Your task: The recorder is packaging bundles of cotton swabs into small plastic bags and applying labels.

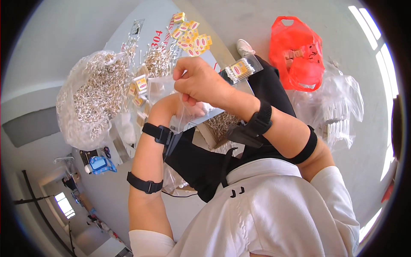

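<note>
The right hand [198, 81], raised in front of the person's chest, pinches the top edge of a small clear bag [165, 92] between thumb and fingers, while the left hand [182, 107], mostly hidden behind the right one and the bag, grips the same bag from below; what is inside the bag cannot be made out. Both wrists wear black straps. Just right of the hands, a filled packet [240, 70] of cotton swabs lies on the person's black-trousered knee. Beyond the hands, on a grey worktop [150, 17], loose swabs [159, 60] sit in a heap, with yellow labels [190, 36] scattered at the far end. To the left, a large clear sack [92, 96] bulges with more swabs. To the right, on the floor, stand a red plastic bag [296, 53] and, beside it, a clear bag of finished packets [340, 113].
</note>
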Tool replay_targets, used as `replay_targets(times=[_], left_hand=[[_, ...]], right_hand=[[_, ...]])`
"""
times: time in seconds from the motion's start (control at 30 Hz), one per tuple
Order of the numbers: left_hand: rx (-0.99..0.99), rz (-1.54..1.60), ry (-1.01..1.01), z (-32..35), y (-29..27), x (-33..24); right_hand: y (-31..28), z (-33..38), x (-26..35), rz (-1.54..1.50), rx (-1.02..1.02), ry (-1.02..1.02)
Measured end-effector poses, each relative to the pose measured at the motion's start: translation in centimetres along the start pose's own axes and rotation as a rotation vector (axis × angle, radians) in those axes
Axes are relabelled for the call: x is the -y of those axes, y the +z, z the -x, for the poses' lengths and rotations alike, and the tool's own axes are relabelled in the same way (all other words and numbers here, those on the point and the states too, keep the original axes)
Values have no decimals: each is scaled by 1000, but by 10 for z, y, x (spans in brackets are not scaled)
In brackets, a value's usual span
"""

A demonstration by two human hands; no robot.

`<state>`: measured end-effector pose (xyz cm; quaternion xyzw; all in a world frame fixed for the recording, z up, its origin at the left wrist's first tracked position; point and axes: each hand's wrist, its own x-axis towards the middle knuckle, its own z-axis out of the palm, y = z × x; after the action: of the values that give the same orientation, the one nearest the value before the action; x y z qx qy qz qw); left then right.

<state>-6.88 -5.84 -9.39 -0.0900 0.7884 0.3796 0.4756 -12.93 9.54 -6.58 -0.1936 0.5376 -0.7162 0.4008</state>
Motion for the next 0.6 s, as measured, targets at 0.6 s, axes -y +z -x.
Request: replay_targets(times=[0.6], left_hand=[[-1222,-398,-157,8,86,180]], right_hand=[[-14,27,2,122,-225,-63]])
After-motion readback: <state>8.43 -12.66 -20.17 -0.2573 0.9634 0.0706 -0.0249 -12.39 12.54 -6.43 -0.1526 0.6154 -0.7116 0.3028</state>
